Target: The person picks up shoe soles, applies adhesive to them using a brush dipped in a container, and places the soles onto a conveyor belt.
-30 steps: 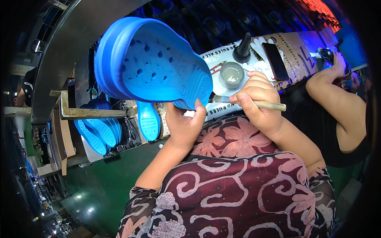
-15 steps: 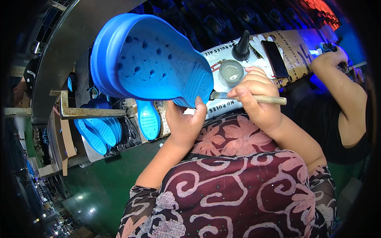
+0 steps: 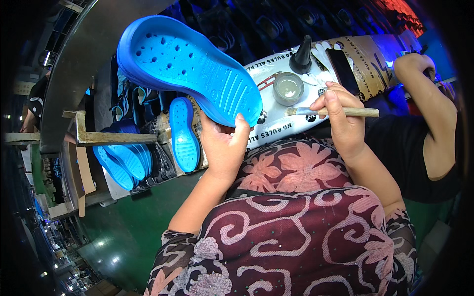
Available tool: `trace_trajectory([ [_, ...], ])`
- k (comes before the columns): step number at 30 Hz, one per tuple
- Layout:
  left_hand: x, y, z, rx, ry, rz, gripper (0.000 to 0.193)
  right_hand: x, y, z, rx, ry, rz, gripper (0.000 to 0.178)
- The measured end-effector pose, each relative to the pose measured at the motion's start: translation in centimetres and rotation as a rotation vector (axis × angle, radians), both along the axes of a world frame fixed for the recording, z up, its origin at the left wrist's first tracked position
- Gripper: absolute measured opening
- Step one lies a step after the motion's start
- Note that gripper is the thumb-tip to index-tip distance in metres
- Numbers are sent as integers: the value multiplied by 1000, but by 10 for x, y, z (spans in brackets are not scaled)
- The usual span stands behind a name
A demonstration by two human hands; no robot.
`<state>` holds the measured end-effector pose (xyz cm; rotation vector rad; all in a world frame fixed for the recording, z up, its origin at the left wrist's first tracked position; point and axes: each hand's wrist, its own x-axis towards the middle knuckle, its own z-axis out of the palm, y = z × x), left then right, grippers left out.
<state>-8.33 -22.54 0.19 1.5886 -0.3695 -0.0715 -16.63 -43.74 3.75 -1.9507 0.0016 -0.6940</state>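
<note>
My left hand grips a large blue shoe sole by its narrower end, thumb on top. The sole is held up and tilted, with round holes at the wide end and ridges at the other. My right hand pinches a paintbrush by its wooden handle. The bristles point left and sit apart from the sole, just below a small round jar of cloudy liquid. Behind the jar stands a black cone-tipped bottle.
A single blue sole lies left of my left hand, near several stacked blue soles. A metal bar juts in at left. A dark phone and red-handled tool rest on the printed bag. Another person's arm is at right.
The brush has moved right, away from the sole's end. My left hand has turned the sole so its inner face shows more flatly.
</note>
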Motion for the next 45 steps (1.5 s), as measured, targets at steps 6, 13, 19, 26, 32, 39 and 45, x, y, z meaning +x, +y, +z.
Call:
trace_trajectory([
  [6,1,-4,18,-24,37,-15,54,-4,-14,-3,34,-12,-88,31],
  [13,7,7,70,49,-153,-157,67,-22,-39,-15,63,-33,-184,33],
  [19,3,-71,158,-10,579,-916,89,-50,-67,-25,95,-38,-298,28],
  [26,73,-320,254,-511,586,-838,47,-73,-91,-36,297,37,-353,25],
  [32,32,-317,230,-461,457,-855,50,-76,-108,-47,563,41,-416,14],
  [39,88,-83,53,213,249,-390,42,-62,-99,-60,492,-4,-339,24],
  [45,76,166,-60,1270,-266,271,71,-39,-73,-63,552,-7,-277,25],
])
